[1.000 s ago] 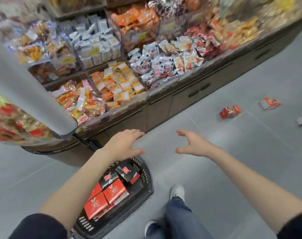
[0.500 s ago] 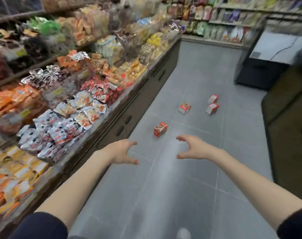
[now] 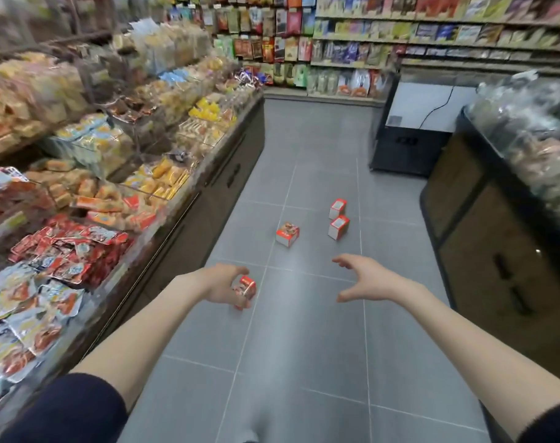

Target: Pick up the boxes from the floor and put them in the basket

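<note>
Left hand (image 3: 222, 287) curls at the nearest red box (image 3: 246, 290) on the aisle floor (image 3: 304, 346); grip unclear. Right hand (image 3: 365, 278) spread, empty.

Three boxes (image 3: 287, 234) lie beyond; light, stiff cartons, likely best pinched across opposite sides.

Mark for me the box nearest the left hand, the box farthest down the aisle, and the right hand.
nearest box (image 3: 247, 286): head view, on its red front face beside the left hand's fingers.
farthest box (image 3: 337, 208): head view, on its white top face.
right hand (image 3: 366, 279): head view, on the back of the open hand.
</note>
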The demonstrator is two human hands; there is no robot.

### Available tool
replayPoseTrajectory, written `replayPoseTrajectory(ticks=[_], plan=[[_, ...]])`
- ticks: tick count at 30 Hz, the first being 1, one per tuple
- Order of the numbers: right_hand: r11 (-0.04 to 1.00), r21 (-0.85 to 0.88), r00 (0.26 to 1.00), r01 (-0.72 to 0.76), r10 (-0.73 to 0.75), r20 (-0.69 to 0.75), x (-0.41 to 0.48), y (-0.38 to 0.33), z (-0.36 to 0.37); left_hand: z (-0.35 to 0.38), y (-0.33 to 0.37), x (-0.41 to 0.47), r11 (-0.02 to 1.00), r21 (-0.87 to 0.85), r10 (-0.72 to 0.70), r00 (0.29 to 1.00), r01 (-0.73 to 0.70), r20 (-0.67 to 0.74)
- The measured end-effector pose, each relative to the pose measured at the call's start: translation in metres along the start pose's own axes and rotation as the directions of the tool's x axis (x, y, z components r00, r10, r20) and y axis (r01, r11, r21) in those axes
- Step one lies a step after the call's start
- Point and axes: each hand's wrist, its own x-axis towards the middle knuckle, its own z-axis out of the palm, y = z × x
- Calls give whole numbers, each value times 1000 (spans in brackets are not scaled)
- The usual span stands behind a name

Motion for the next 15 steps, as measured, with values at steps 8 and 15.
replayPoseTrajectory(ticks=[8,15], plan=[[987,94,983,-129,140,-121,112,19,-58,-121,-2,143,978,144,152,988,-154,26],[958,163,949,-235,263,-177,176,46,-96,-192,23,244,927,224,290,953,-302,83]])
